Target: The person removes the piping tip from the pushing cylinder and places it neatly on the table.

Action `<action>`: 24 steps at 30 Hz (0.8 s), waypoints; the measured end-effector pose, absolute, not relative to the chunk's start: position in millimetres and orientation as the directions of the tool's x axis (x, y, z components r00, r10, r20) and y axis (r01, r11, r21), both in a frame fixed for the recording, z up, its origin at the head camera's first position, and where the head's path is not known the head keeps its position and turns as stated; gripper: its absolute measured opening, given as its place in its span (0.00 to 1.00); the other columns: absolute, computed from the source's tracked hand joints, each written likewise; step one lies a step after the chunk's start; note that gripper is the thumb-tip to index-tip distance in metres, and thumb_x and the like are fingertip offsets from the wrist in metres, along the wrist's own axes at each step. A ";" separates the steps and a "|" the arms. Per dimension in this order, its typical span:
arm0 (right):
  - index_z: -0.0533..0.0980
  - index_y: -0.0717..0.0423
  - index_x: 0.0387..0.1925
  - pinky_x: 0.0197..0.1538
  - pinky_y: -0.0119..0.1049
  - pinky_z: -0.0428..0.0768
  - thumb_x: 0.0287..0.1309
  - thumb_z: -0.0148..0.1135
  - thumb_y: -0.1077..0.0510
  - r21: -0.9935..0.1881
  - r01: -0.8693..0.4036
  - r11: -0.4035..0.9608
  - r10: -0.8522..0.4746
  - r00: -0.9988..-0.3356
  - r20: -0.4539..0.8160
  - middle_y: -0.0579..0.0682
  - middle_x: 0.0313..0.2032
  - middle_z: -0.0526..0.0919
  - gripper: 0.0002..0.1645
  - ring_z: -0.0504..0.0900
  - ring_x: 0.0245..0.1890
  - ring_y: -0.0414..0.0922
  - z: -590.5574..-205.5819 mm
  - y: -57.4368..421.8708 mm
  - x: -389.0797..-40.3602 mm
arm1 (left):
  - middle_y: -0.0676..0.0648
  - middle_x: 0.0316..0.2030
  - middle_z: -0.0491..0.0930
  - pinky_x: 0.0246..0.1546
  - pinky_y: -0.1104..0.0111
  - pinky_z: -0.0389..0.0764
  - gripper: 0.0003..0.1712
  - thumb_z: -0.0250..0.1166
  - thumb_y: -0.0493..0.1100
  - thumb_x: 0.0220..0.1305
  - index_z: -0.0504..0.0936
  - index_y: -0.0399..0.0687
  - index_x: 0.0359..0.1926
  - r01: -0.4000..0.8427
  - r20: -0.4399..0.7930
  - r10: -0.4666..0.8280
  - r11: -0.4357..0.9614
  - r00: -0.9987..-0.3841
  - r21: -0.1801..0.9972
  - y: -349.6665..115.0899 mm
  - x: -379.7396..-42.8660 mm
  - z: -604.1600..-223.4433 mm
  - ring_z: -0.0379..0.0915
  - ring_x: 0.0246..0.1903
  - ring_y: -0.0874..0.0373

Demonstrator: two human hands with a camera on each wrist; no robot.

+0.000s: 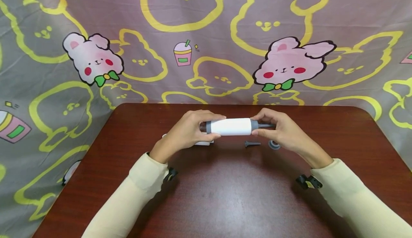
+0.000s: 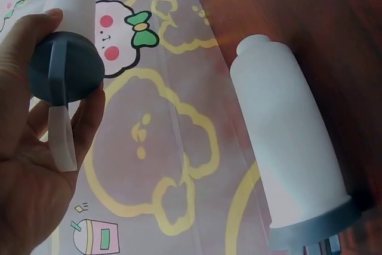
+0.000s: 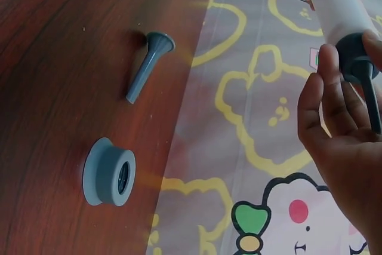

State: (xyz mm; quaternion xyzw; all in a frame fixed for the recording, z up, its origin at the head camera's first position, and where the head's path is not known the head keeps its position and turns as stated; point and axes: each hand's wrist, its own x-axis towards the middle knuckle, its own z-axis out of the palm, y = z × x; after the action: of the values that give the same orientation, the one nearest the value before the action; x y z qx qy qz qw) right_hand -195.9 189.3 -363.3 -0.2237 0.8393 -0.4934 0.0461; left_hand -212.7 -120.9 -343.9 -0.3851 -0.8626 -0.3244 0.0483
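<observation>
Above the far part of the table, both hands hold a white cylinder (image 1: 231,126) level between them. It has a dark grey cap at each end. My left hand (image 1: 193,127) grips its left end; in the left wrist view that cap (image 2: 80,70) carries a grey and white handle. The fingers and thumb of my right hand (image 1: 279,125) pinch the opposite grey cap (image 3: 356,49), from which a thin grey nozzle (image 1: 266,126) sticks out. A second white cylinder (image 2: 286,129) with a grey end lies on the table by my left hand, partly hidden in the head view.
On the brown table (image 1: 222,195) lie a loose grey nozzle with a flared end (image 3: 146,67) and a grey flanged ring (image 3: 106,172), both below the held cylinder's right side. A patterned cloth (image 1: 206,44) hangs behind the table's far edge.
</observation>
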 end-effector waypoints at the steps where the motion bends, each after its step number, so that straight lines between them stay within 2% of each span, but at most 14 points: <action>1: 0.80 0.53 0.53 0.42 0.34 0.84 0.61 0.75 0.59 -0.848 -0.332 0.414 -0.420 -0.896 0.145 0.52 0.48 0.87 0.20 0.84 0.43 0.49 -362.9 189.1 -195.7 | 0.47 0.54 0.88 0.48 0.55 0.85 0.29 0.82 0.43 0.56 0.87 0.49 0.60 0.696 0.334 0.633 0.493 -0.698 0.522 -120.9 -212.7 -343.8 0.83 0.47 0.54; 7: 0.80 0.51 0.55 0.45 0.33 0.84 0.62 0.76 0.57 -0.845 -0.330 0.420 -0.410 -0.900 0.147 0.51 0.49 0.87 0.21 0.85 0.46 0.48 -361.6 188.5 -195.2 | 0.49 0.53 0.88 0.47 0.59 0.84 0.29 0.82 0.42 0.56 0.87 0.51 0.60 0.702 0.351 0.627 0.491 -0.696 0.515 -121.7 -212.8 -343.6 0.82 0.47 0.56; 18: 0.79 0.53 0.54 0.44 0.34 0.84 0.72 0.66 0.55 -0.859 -0.329 0.392 -0.430 -0.891 0.145 0.54 0.47 0.87 0.14 0.88 0.41 0.45 -360.9 190.7 -194.9 | 0.53 0.53 0.89 0.49 0.61 0.80 0.30 0.83 0.43 0.55 0.87 0.52 0.59 0.754 0.425 0.626 0.493 -0.654 0.435 -122.3 -210.0 -344.6 0.80 0.48 0.57; 24: 0.78 0.55 0.55 0.44 0.34 0.84 0.72 0.65 0.55 -0.874 -0.307 0.376 -0.430 -0.894 0.129 0.55 0.45 0.88 0.14 0.90 0.40 0.45 -358.4 189.8 -194.5 | 0.52 0.53 0.89 0.49 0.61 0.80 0.29 0.83 0.44 0.54 0.87 0.52 0.59 0.771 0.452 0.624 0.494 -0.637 0.402 -123.0 -208.9 -343.1 0.80 0.48 0.57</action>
State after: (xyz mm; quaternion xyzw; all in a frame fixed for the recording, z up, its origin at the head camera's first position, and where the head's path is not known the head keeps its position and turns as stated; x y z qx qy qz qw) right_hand -194.5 189.8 -358.4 -0.2228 0.8273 -0.5123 0.0598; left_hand -208.9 -123.0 -343.1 -0.4077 -0.8554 -0.2943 0.1242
